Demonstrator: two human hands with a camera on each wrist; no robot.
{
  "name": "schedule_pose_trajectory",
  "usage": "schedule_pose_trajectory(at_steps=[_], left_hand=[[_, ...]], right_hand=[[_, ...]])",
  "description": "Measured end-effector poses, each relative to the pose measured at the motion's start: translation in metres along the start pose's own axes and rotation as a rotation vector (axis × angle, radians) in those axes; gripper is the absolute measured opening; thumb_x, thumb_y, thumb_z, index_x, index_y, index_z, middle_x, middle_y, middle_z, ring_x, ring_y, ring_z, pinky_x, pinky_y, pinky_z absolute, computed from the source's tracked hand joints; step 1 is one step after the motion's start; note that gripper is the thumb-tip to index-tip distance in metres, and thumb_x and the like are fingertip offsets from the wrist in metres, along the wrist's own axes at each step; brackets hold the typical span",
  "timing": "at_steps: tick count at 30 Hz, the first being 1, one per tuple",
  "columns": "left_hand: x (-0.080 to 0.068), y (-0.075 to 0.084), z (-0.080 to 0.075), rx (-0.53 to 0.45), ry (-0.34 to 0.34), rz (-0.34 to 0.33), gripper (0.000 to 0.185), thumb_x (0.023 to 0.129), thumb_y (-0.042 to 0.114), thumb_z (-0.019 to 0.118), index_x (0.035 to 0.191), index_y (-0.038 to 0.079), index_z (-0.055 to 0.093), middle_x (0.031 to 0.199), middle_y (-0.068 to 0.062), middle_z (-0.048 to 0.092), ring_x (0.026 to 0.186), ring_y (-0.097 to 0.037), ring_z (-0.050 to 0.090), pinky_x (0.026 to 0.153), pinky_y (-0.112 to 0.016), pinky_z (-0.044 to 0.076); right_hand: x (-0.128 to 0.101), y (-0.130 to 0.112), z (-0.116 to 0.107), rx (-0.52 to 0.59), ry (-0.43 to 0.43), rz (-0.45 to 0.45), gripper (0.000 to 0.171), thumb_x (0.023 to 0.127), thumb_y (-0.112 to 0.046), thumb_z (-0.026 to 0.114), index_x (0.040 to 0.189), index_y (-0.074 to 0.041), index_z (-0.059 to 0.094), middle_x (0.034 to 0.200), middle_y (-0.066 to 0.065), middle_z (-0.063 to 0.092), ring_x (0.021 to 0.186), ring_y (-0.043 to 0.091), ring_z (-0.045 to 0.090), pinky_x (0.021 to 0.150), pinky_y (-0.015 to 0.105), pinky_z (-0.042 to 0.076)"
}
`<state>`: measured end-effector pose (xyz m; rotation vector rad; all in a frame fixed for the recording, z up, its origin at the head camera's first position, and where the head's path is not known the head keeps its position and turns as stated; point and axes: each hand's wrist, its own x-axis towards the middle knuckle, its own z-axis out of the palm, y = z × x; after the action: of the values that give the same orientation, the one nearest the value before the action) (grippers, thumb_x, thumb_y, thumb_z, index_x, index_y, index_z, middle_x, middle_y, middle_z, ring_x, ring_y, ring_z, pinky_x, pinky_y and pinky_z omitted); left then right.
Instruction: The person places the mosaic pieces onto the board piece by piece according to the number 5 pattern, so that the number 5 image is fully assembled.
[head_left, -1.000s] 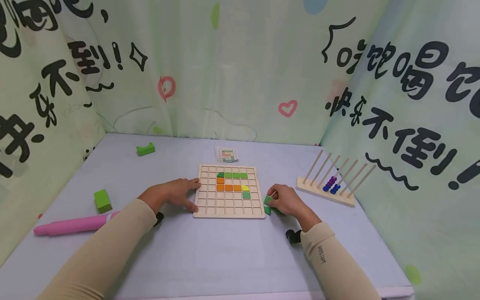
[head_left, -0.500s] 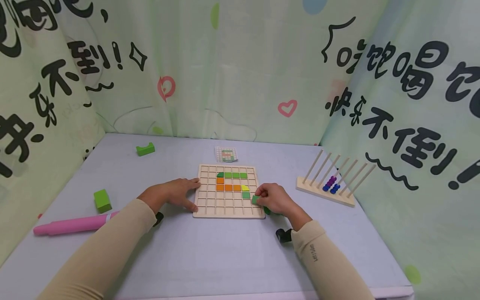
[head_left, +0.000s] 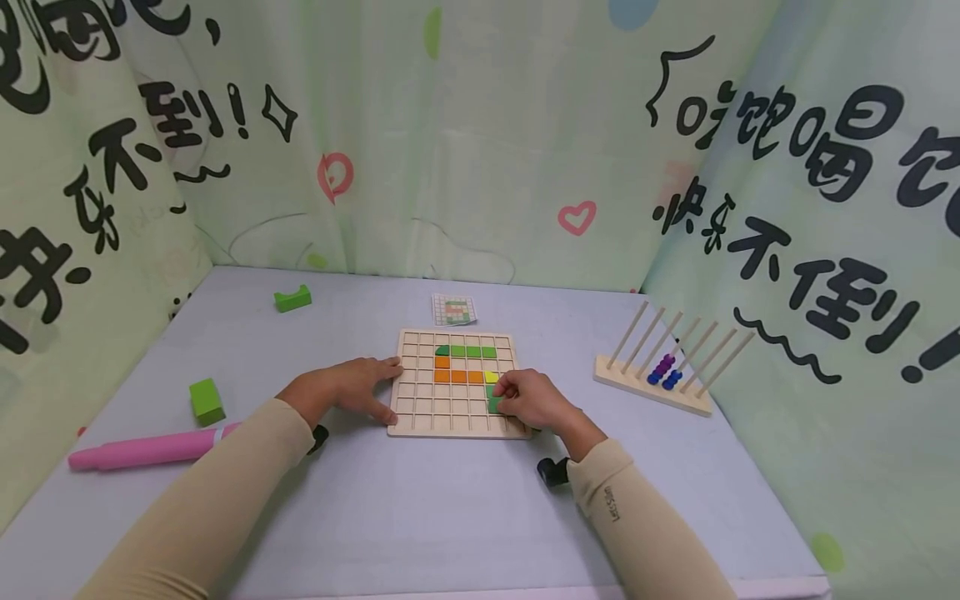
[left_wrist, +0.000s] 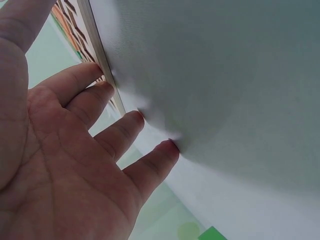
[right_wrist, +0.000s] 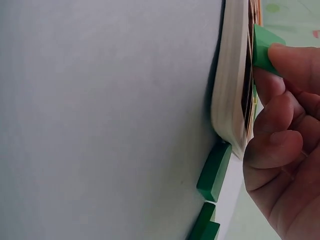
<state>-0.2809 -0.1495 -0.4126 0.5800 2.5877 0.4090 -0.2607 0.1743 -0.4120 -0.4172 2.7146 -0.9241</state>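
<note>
Our right hand pinches a green block, left hand spread; tilting could jam it on the board below those fingers.

- Head: from above the near side of the grid board, facing forward and down; farthest view, whole board, bench and curtain in frame.
- Left wrist: low, left of board, close on left grip, rolled sideways.
- Right wrist: low, by board's near-right corner, facing forward, close, rolled sideways.
- Shared, head/left wrist: left grip, board's left side.
- Shared, head/right wrist: right grip, held green tile, board corner.
</note>
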Motion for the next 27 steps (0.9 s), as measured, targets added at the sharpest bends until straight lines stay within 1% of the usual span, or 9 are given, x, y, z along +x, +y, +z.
schedule_pose_trajectory(at_steps=[9, 20, 27], left_hand=[[0.000, 0.000, 0.000, 0.005, -0.002, 0.003, 0.100, 0.085, 0.049, 0.084, 0.162, 0.009, 0.035, 0.173, -0.009, 0.024, 0.157, -0.040, 0.025, 0.127, -0.054, 0.025], [-0.004, 0.003, -0.002, 0.006, -0.003, 0.009, 0.099, 0.086, 0.048, 0.084, 0.162, 0.008, 0.035, 0.173, -0.010, 0.024, 0.157, -0.040, 0.025, 0.127, -0.054, 0.025], [-0.004, 0.003, -0.002, 0.004, -0.004, 0.000, 0.099, 0.086, 0.048, 0.083, 0.162, 0.009, 0.035, 0.173, -0.009, 0.024, 0.157, -0.040, 0.024, 0.127, -0.054, 0.024]], right_hand=[[0.002, 0.000, 0.002, -0.051, 0.001, 0.006, 0.006, 0.094, -0.008, 0.071, 0.100, -0.009, 0.072, 0.088, 0.001, 0.066, 0.080, 0.015, 0.057, 0.071, 0.029, 0.049], [0.004, -0.006, 0.008, -0.170, 0.027, 0.033, 0.005, 0.095, -0.007, 0.073, 0.099, -0.009, 0.074, 0.087, 0.001, 0.067, 0.078, 0.015, 0.058, 0.069, 0.028, 0.050], [0.003, -0.010, 0.010, -0.220, 0.038, 0.033, 0.004, 0.094, -0.006, 0.074, 0.097, -0.009, 0.074, 0.088, 0.001, 0.068, 0.080, 0.016, 0.057, 0.075, 0.032, 0.051]])
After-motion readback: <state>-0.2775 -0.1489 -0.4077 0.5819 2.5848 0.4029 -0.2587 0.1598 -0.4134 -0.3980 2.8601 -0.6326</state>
